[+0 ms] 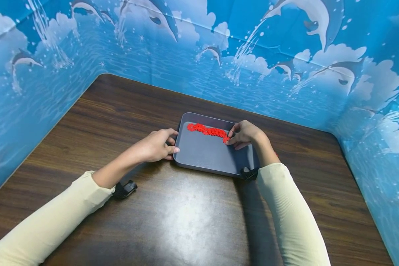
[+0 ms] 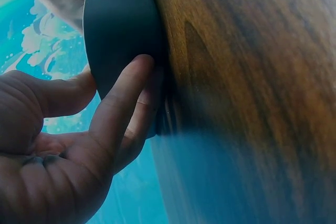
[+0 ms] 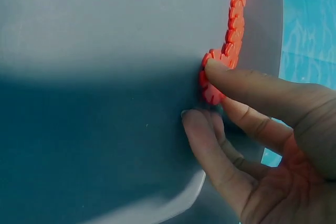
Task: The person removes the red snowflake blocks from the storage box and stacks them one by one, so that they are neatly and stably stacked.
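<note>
One row of red interlocking discs (image 1: 207, 130) in a grey rectangular tray (image 1: 202, 155).
Row beside tray's far edge, free tray floor toward the near edge; right hand (image 1: 247, 135) pinches the row's right end, left hand (image 1: 157, 145) grips tray's left edge. Tray nearest the far edge of the wood-grain table (image 1: 186, 218), well apart from its side edges; dolphin-print backdrop (image 1: 179, 55) beyond.

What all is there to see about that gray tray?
The tray is gray and rectangular, with rounded corners and low walls; its smooth surface could be metal or plastic. It sits flat on the wooden table, open side up. The left hand holds its left edge, fingers against the outer wall. Red pieces lie inside in a row near its far wall; the right hand pinches the row's right end.
</note>
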The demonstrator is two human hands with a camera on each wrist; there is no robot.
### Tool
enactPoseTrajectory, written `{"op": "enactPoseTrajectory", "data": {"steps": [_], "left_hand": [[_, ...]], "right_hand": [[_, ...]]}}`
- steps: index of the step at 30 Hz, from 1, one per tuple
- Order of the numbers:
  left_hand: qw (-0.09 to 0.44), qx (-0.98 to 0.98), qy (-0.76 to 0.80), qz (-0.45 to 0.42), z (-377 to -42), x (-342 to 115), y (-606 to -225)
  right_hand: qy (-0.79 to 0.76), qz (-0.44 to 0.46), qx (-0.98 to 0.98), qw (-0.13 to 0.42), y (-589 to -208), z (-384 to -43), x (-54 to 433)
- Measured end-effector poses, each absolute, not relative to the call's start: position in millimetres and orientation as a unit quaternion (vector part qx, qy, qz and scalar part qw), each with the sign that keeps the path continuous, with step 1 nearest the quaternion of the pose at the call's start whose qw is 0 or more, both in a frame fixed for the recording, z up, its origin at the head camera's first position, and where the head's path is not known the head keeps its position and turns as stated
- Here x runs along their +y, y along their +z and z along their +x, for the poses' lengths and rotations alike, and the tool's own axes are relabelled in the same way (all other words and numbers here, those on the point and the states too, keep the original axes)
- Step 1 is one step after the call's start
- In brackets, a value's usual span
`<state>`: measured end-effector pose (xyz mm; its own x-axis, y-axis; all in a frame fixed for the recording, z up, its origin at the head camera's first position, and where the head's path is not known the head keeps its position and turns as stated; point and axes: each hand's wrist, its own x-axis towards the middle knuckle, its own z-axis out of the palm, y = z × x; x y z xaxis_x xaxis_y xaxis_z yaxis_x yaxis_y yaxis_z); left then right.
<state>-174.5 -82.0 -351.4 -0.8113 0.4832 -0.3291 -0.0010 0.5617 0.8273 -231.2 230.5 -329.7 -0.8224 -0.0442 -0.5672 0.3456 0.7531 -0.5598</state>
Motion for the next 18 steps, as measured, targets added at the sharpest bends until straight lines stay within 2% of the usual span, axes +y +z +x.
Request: {"op": "enactPoseTrajectory", "data": {"steps": [18], "left_hand": [[0.272,0.840,0.448,0.136,-173.7,-82.0,-350.0]], "right_hand": [[-0.455,0.103,0.835,0.291,-330.7,-230.8,246.9]]}}
